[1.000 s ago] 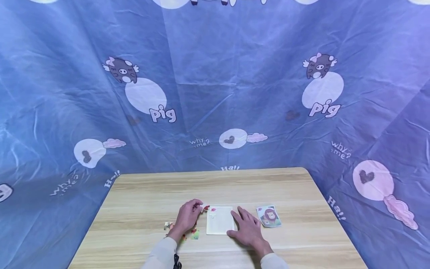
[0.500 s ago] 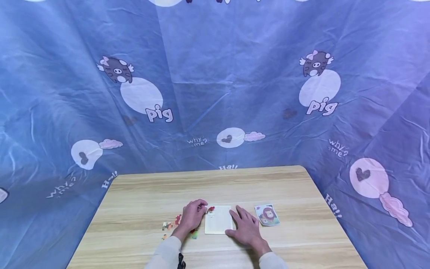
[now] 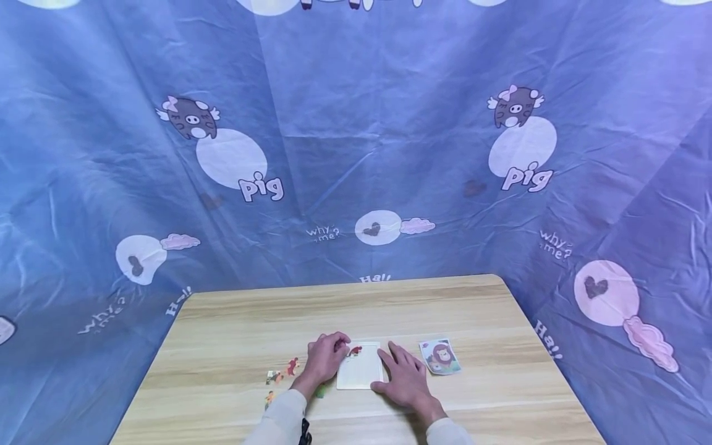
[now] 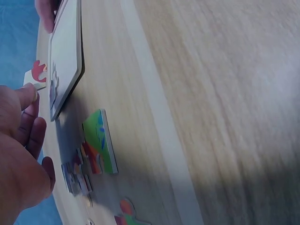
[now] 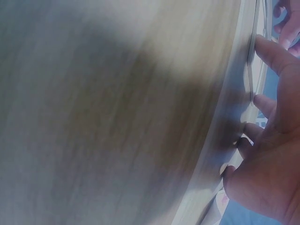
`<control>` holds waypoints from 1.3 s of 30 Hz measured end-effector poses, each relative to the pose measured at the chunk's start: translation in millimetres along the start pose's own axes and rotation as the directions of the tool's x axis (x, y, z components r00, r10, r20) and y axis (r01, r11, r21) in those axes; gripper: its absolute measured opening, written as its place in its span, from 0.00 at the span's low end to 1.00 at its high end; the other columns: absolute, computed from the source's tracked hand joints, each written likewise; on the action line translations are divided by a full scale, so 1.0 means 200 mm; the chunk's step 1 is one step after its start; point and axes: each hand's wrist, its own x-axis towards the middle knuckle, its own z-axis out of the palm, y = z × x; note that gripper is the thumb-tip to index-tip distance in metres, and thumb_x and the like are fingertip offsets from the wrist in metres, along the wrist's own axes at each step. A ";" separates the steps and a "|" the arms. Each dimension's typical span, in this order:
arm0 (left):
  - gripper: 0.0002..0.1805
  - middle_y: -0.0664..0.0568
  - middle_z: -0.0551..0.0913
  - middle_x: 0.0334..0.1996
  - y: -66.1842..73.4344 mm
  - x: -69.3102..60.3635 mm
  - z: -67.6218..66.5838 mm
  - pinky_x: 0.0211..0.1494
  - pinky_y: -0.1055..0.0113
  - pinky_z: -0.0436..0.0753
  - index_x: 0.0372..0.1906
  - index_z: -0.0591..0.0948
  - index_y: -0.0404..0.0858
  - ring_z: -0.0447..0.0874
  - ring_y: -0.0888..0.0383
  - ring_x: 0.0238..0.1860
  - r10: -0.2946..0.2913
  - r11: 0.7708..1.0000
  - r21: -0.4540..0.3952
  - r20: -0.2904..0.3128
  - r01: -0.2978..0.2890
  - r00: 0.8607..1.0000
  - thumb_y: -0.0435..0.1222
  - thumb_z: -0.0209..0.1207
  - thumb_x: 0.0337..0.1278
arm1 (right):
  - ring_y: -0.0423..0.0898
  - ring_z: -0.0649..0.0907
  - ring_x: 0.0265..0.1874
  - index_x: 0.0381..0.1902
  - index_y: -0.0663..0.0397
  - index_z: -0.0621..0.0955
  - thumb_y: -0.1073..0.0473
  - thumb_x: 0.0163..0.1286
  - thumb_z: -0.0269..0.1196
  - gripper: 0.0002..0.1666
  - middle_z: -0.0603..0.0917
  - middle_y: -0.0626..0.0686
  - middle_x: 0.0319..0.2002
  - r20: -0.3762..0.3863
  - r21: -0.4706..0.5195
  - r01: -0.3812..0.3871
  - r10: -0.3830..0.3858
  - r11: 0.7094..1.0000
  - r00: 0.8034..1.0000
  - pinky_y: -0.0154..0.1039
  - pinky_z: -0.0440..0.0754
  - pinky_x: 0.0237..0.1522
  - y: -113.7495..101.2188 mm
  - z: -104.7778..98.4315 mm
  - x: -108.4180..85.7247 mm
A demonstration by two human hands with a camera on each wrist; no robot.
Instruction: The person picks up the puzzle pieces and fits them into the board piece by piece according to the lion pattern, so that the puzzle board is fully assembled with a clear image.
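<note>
My left hand (image 3: 327,360) pinches a jigsaw piece with a red figure (image 4: 39,71) between thumb and finger. The piece is held over the upper left part of a shallow white puzzle tray (image 3: 360,376). Another jigsaw piece (image 4: 55,85) lies in that corner of the tray, partly hidden in the head view. At the tray's right edge rests my right hand (image 3: 406,378), thumb and fingers extended along the rim; it grips nothing visible. Beside the left wrist, a green jigsaw piece (image 4: 100,140) lies on the table.
Several loose jigsaw pieces (image 3: 292,366) lie left of the left forearm on the wooden table (image 3: 222,327). Right of the right hand is a lion picture card (image 3: 441,356). A blue printed cloth (image 3: 334,154) hangs around the table's back and sides.
My left hand has moved right, bringing the red-figure jigsaw piece from beside the tray to over its upper left part. The right hand stays at the tray's edge.
</note>
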 end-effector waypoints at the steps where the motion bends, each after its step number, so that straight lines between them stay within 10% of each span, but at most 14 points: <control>1: 0.06 0.66 0.79 0.27 0.00 0.00 0.00 0.47 0.57 0.63 0.40 0.84 0.50 0.71 0.64 0.34 -0.002 1.000 0.002 0.004 0.002 1.000 0.38 0.61 0.58 | 0.60 0.64 0.70 0.67 0.45 0.71 0.32 0.50 0.66 0.48 0.64 0.59 0.72 0.004 -0.002 -0.002 0.002 1.000 1.000 0.66 0.57 0.63 0.00 0.00 0.00; 18: 0.08 0.66 0.82 0.29 0.01 -0.02 0.05 0.45 0.61 0.61 0.41 0.84 0.50 0.71 0.65 0.35 0.014 0.999 0.041 -0.016 -0.013 1.000 0.39 0.63 0.55 | 0.58 0.64 0.70 0.67 0.44 0.71 0.31 0.51 0.66 0.48 0.64 0.58 0.72 0.016 -0.020 0.003 -0.003 1.000 1.000 0.65 0.59 0.63 -0.02 0.01 -0.02; 39: 0.18 0.55 0.79 0.56 0.01 -0.03 0.06 0.55 0.50 0.67 0.47 0.83 0.49 0.73 0.53 0.57 0.105 0.974 0.199 0.025 -0.108 0.994 0.49 0.66 0.51 | 0.57 0.63 0.71 0.68 0.45 0.71 0.32 0.52 0.65 0.48 0.64 0.57 0.72 0.020 -0.019 -0.011 0.011 1.000 1.000 0.63 0.58 0.63 0.01 -0.02 -0.02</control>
